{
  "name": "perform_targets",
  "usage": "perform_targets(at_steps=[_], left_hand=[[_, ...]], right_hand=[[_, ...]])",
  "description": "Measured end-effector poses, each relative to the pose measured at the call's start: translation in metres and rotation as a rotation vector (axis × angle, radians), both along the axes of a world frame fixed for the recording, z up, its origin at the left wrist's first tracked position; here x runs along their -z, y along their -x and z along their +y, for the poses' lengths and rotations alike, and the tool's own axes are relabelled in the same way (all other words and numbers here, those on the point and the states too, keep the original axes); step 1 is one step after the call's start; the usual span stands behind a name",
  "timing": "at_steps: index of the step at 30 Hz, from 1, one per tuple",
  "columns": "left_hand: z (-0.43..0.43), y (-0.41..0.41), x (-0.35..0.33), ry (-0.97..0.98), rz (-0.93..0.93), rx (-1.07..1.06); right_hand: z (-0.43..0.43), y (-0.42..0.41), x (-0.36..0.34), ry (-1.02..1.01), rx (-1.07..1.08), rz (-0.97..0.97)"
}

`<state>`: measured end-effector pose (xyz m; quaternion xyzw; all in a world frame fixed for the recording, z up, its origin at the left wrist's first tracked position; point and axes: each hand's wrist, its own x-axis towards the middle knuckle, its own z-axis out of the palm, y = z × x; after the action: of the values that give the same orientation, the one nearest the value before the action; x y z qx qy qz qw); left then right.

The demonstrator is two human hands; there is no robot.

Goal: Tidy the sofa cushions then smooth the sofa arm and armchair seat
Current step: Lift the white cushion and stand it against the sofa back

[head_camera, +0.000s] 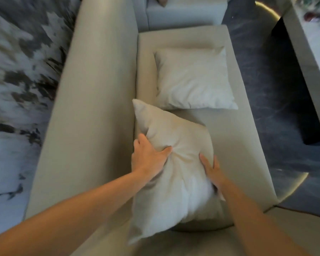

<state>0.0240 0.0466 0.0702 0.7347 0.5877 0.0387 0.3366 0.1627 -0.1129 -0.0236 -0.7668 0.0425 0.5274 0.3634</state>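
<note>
A beige cushion (175, 174) lies on the near part of the sofa seat (236, 145), its fabric creased in the middle. My left hand (146, 157) grips its left edge, fingers dug into the fabric. On its right side my right hand (211, 172) holds the other edge, with the fingers partly tucked behind the cushion. A second, paler cushion (192, 78) rests flat farther along the seat. The sofa back (92, 108) runs along the left. A sofa arm (174, 242) lies under my forearms at the bottom.
A patterned white and dark rug or wall surface (17, 89) fills the left. Dark marble floor (266, 89) lies to the right of the sofa, with a pale low table (310, 58) at the far right. Another seat section (183, 13) stands at the top.
</note>
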Motion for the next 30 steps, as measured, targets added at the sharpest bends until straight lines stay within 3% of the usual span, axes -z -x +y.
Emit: perform_targets(at_steps=[3,7,10,15,17,20,23,25,30], left_hand=[[0.042,0.011,-0.05,-0.085,0.079,0.073],[0.086,0.042,-0.073,-0.085,0.165,0.117],[0.093,0.061,-0.062,0.01,0.237,0.202],[0.084,0.044,-0.064,-0.03,0.348,0.207],[0.08,0.029,-0.08,-0.139,0.385,0.198],[0.079,-0.004,-0.105,-0.369,0.4,0.389],[0.088,-0.049,-0.116,-0.191,0.34,0.492],[0.104,-0.084,-0.107,-0.091,0.3,0.479],[0.176,-0.17,-0.022,-0.045,0.218,0.459]], right_hand=[[0.039,0.039,-0.022,-0.161,0.063,0.176],[0.096,0.08,-0.044,-0.248,0.027,0.235],[0.116,0.102,-0.051,-0.24,-0.033,0.193],[0.097,0.091,-0.07,-0.204,-0.039,0.273],[0.088,0.073,-0.086,-0.177,-0.081,0.263],[0.087,0.028,-0.12,-0.157,-0.1,0.154],[0.103,-0.031,-0.14,-0.147,-0.066,0.051],[0.122,-0.074,-0.142,-0.14,-0.076,-0.116],[0.174,-0.162,-0.107,-0.021,-0.15,-0.481]])
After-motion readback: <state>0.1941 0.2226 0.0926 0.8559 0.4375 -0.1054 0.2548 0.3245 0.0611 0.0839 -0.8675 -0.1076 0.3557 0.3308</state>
